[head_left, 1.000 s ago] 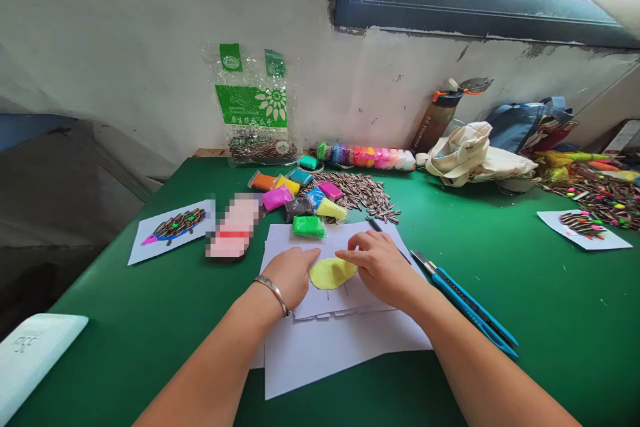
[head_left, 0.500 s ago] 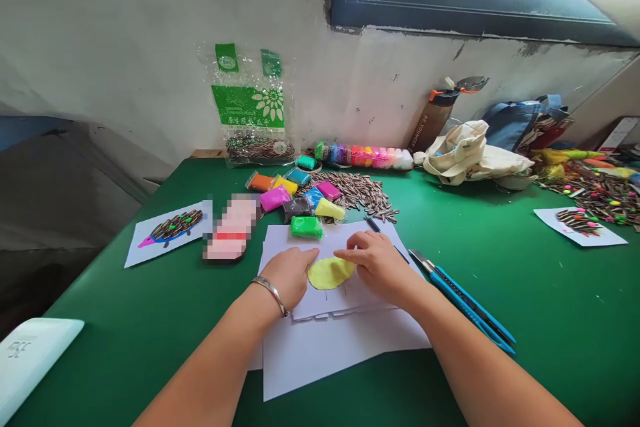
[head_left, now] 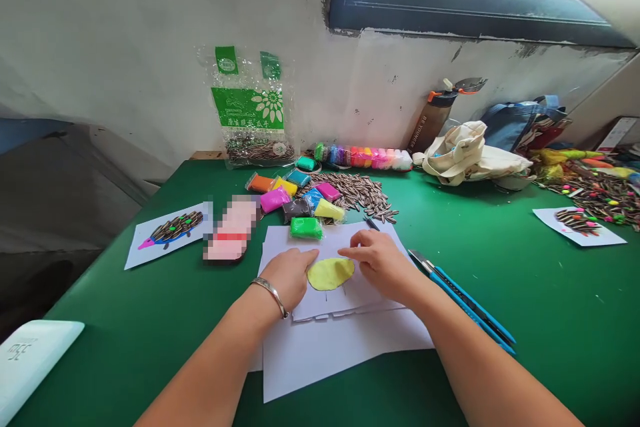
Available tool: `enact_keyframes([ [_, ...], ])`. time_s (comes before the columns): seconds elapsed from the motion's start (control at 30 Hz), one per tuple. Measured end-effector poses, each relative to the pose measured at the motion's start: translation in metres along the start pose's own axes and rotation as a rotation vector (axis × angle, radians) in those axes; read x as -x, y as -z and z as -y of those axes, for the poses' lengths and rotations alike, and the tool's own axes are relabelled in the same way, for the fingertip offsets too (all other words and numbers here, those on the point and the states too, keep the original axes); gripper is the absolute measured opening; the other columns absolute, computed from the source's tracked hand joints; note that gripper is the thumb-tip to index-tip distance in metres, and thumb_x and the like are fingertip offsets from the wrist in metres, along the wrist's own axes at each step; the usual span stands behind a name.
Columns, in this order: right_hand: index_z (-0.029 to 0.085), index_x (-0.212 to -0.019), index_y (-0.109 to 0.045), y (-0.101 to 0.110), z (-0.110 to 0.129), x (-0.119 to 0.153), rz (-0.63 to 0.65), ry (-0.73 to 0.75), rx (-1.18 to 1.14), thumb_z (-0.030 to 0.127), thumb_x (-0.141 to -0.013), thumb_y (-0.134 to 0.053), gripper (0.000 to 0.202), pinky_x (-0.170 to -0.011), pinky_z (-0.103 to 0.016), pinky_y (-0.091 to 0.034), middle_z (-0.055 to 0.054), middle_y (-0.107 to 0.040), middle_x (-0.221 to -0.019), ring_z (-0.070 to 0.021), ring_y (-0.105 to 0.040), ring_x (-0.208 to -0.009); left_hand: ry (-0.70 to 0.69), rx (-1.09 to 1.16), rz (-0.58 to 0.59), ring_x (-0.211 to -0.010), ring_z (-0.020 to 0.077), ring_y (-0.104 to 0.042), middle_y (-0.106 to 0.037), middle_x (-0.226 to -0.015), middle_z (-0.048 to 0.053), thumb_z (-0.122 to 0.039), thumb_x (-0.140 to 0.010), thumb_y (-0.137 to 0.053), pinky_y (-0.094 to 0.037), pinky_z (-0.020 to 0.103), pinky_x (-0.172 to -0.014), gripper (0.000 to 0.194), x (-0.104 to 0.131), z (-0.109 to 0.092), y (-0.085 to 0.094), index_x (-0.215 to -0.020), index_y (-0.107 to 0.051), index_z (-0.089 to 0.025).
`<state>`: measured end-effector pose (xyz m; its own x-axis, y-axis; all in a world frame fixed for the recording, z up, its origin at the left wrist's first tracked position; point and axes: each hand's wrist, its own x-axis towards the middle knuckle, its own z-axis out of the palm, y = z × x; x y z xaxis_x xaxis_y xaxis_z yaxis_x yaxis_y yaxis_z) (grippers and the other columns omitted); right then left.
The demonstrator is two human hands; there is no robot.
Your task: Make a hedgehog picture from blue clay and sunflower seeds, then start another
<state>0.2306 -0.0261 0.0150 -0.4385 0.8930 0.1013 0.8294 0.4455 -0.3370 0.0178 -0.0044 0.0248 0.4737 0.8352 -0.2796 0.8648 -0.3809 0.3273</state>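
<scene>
A flattened yellow oval of modelling clay (head_left: 331,274) lies on a white sheet of paper (head_left: 310,308), with two short drawn lines below it. At the oval's left edge my left hand (head_left: 287,280) rests on the sheet, index finger stretched out and nothing held. My right hand (head_left: 383,267) is at the upper right of the clay, index finger pointing left, also holding nothing; its lower fingers are partly hidden. Under my right hand a dark pen (head_left: 371,224) shows only in part.
Wrapped clay packs (head_left: 306,227) and loose sunflower seeds (head_left: 363,195) lie behind the paper. A blue utility knife (head_left: 465,300) is at right. Seed-covered hedgehog pictures sit at left (head_left: 170,233) and right (head_left: 580,223). A seed bag (head_left: 255,110) leans against the wall.
My right hand has shifted slightly right and its fingertip has drawn back from the clay's upper right edge. My left hand stays in place.
</scene>
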Motion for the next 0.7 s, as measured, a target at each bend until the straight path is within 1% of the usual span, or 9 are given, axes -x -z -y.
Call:
enact_keyframes([
  [0.1, 0.035, -0.107, -0.066, 0.004, -0.001, 0.002, 0.034, -0.024, 0.021, 0.002, -0.078, -0.043, 0.049, -0.077, -0.031, -0.029, -0.004, -0.058, -0.095, -0.0166, -0.048, -0.089, 0.000, 0.002, -0.002, -0.100, 0.0237, -0.059, -0.063, -0.109, 0.010, -0.020, -0.089, -0.035, -0.045, 0.032, -0.081, 0.040, 0.000, 0.001, -0.001, -0.125, -0.053, -0.024],
  [0.2, 0.032, -0.098, -0.069, 0.006, 0.004, 0.001, 0.089, -0.021, 0.075, 0.007, -0.081, -0.046, 0.038, -0.076, -0.031, -0.028, -0.004, -0.059, -0.092, -0.0168, -0.048, -0.086, -0.003, 0.002, -0.001, -0.101, 0.0241, -0.058, -0.062, -0.111, 0.011, -0.021, -0.089, -0.034, -0.046, 0.033, -0.082, 0.041, 0.000, 0.001, -0.002, -0.126, -0.052, -0.023],
  [0.27, 0.031, -0.094, -0.070, 0.005, 0.005, 0.000, 0.087, -0.010, 0.100, 0.010, -0.083, -0.046, 0.033, -0.076, -0.032, -0.028, -0.004, -0.060, -0.092, -0.0169, -0.048, -0.085, -0.001, -0.001, 0.006, -0.102, 0.0244, -0.058, -0.062, -0.112, 0.011, -0.021, -0.089, -0.033, -0.046, 0.033, -0.082, 0.042, 0.000, 0.001, -0.002, -0.127, -0.051, -0.023],
  [0.33, 0.031, -0.094, -0.070, 0.006, 0.003, 0.001, 0.073, -0.004, 0.090, 0.010, -0.083, -0.046, 0.034, -0.077, -0.031, -0.028, -0.004, -0.060, -0.092, -0.0166, -0.049, -0.085, -0.001, -0.007, 0.009, -0.103, 0.0244, -0.058, -0.062, -0.112, 0.011, -0.021, -0.090, -0.033, -0.045, 0.033, -0.082, 0.042, -0.001, 0.000, -0.001, -0.128, -0.051, -0.023],
  [0.5, 0.035, -0.108, -0.065, 0.011, -0.002, 0.005, 0.067, 0.007, -0.014, 0.002, -0.079, -0.044, 0.049, -0.078, -0.029, -0.029, -0.002, -0.059, -0.096, -0.0148, -0.050, -0.087, 0.006, -0.027, 0.011, -0.098, 0.0241, -0.059, -0.063, -0.107, 0.011, -0.022, -0.090, -0.033, -0.046, 0.032, -0.079, 0.042, -0.001, -0.001, 0.000, -0.128, -0.051, -0.024],
  [0.6, 0.034, -0.104, -0.067, 0.012, 0.000, 0.006, 0.103, 0.035, 0.023, 0.004, -0.079, -0.045, 0.045, -0.081, -0.031, -0.029, -0.003, -0.060, -0.093, -0.0147, -0.051, -0.086, 0.001, -0.023, 0.007, -0.096, 0.0242, -0.060, -0.064, -0.105, 0.011, -0.022, -0.090, -0.034, -0.046, 0.032, -0.077, 0.041, 0.000, 0.000, 0.000, -0.127, -0.051, -0.024],
  [0.7, 0.033, -0.099, -0.068, 0.009, 0.002, 0.004, 0.136, 0.048, 0.062, 0.006, -0.081, -0.046, 0.040, -0.079, -0.030, -0.030, -0.003, -0.060, -0.090, -0.0145, -0.052, -0.082, -0.004, -0.011, -0.001, -0.098, 0.0244, -0.059, -0.064, -0.107, 0.011, -0.022, -0.090, -0.033, -0.046, 0.033, -0.079, 0.041, 0.000, 0.001, -0.001, -0.127, -0.052, -0.023],
])
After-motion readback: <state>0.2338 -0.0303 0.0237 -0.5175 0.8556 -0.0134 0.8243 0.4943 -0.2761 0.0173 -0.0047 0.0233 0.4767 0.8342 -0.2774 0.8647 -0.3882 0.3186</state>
